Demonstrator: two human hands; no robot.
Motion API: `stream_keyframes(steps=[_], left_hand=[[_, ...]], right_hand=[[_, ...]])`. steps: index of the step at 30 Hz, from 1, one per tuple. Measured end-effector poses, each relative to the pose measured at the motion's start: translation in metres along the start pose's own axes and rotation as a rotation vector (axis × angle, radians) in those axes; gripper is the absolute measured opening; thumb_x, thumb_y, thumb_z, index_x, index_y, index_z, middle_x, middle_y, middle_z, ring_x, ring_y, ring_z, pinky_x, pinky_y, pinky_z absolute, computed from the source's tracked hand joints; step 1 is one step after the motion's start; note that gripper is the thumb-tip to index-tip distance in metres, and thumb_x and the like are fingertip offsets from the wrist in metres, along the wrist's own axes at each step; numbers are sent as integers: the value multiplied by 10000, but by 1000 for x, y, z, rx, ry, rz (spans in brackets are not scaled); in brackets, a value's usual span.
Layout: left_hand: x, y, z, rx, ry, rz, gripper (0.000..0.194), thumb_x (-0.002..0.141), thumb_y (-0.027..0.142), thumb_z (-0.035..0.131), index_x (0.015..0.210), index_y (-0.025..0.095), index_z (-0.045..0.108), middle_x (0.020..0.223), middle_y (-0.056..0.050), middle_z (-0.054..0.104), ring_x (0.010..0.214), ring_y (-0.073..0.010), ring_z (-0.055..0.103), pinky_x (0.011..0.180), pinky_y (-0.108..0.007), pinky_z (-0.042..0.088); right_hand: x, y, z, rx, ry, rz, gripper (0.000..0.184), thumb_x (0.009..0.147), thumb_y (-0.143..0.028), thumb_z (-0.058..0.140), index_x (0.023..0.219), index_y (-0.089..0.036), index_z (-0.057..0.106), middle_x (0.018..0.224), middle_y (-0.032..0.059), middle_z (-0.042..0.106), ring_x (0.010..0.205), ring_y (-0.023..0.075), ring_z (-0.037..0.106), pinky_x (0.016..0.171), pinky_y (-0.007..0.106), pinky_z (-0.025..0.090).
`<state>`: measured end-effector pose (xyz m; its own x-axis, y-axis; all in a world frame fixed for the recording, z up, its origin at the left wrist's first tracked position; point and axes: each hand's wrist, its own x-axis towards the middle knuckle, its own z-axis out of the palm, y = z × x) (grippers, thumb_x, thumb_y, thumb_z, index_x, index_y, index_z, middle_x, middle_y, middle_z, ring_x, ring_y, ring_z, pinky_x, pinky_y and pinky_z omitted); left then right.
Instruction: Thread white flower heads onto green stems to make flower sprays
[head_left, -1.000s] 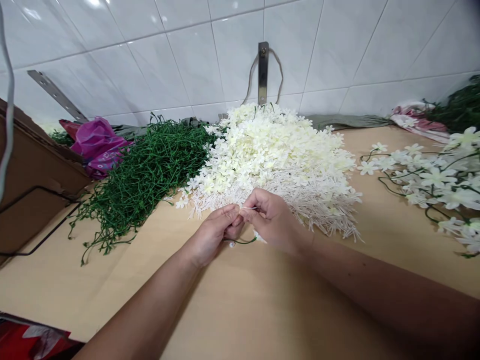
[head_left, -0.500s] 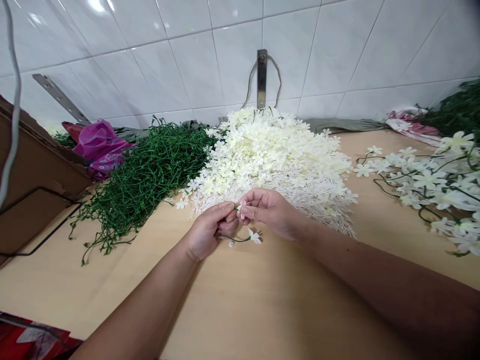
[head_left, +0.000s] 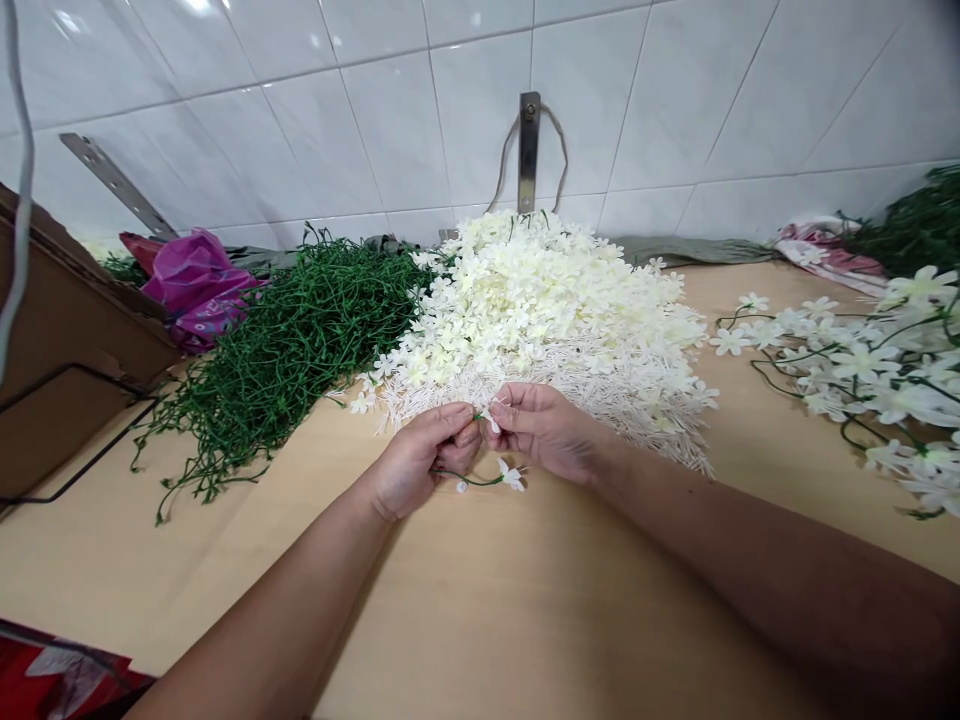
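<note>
My left hand (head_left: 427, 450) is closed on a green artificial flower stem (head_left: 480, 481). One branch of it curves out below the fingers and carries a white flower (head_left: 511, 474). Another green tip shows between my left thumb and forefinger. Against that tip, my right hand (head_left: 547, 430) pinches a small white artificial flower (head_left: 491, 416) by its petals. Whether the flower is fully seated on the tip is hidden by the fingers. Just beyond my hands lies a heap of loose white flowers (head_left: 555, 290). To its left is a pile of green stems (head_left: 300, 330).
Finished-looking flower sprays (head_left: 877, 370) lie on the table (head_left: 480, 620) at the right. A cardboard box (head_left: 67, 330) and a purple plastic bag (head_left: 199, 285) stand at the left. Behind the heap, a metal bracket (head_left: 529, 150) is fixed to the tiled wall.
My right hand has shifted slightly right, with the small flower still pinched. A little more of the green tip shows between the hands. The view has moved slightly.
</note>
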<state>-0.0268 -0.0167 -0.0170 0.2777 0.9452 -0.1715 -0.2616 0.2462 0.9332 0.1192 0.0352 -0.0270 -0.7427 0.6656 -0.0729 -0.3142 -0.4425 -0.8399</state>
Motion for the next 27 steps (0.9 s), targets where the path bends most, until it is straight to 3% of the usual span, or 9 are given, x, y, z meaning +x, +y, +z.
stream_keyframes(steps=[6,18,22,27], left_hand=[[0,-1,-1,-2,-26,11,283,809,258,363,546,152,366,459,58,172,431,-66,135,422,-221,107],[2,-3,-2,35,-45,40,285,803,288,404,554,154,359,452,65,200,423,-57,152,430,-222,127],[3,-3,3,102,45,48,290,774,331,467,566,148,380,453,64,249,420,-48,182,419,-211,127],[2,-4,8,209,173,109,331,725,384,531,550,141,389,483,50,313,443,-46,230,423,-200,153]], right_hand=[[-1,0,2,17,-23,-3,265,577,-264,710,596,-142,475,521,-36,555,524,59,505,572,210,399],[2,3,3,5,91,7,334,491,-288,757,584,-138,473,524,-38,571,521,49,511,558,189,388],[3,3,2,12,87,39,322,500,-297,751,577,-134,485,512,-32,559,496,53,501,505,183,370],[2,4,2,34,91,36,299,519,-299,743,567,-130,501,532,-26,552,525,55,509,545,188,393]])
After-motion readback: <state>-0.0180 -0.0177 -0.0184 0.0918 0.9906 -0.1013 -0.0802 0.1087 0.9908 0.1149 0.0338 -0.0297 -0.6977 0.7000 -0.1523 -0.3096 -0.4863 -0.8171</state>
